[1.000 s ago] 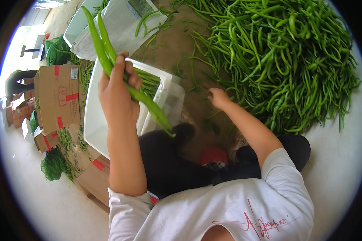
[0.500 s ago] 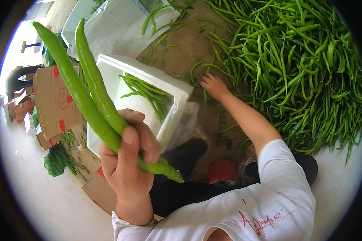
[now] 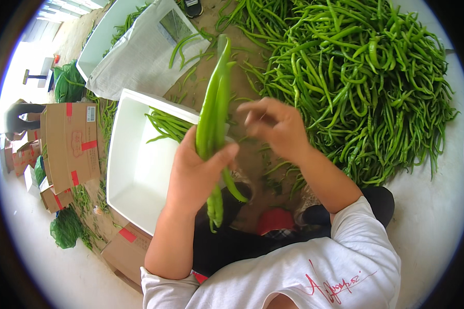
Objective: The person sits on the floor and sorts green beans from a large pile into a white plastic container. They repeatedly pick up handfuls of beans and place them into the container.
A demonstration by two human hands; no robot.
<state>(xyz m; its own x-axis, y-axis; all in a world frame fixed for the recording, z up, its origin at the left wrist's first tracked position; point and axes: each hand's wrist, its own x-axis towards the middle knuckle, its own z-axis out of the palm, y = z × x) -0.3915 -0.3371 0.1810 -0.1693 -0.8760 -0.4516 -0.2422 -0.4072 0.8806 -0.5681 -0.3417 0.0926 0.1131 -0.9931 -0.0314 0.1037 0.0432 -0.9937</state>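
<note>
My left hand (image 3: 188,170) grips a small bunch of long green chili peppers (image 3: 211,110), tips up, in front of me. Their stem ends stick out below the fist. To its right, my right hand (image 3: 278,126) is raised with fingers apart, slightly blurred, and nothing shows in it. Behind and left of the left hand stands a white foam box (image 3: 117,154). More chili peppers (image 3: 165,126) lie bundled at its far end, partly hidden by my left hand. A big heap of loose chili peppers (image 3: 355,98) covers the right side.
A white sack (image 3: 131,64) lies over another foam box (image 3: 90,59) at the far left. Cardboard boxes (image 3: 69,149) and green plastic bags (image 3: 67,226) stand along the left. A red object (image 3: 276,220) is by my legs. Stray peppers litter the brown ground sheet (image 3: 250,154).
My left hand has moved right with its peppers, now more upright and closely bunched. My right hand has risen from the ground beside the heap toward the left hand.
</note>
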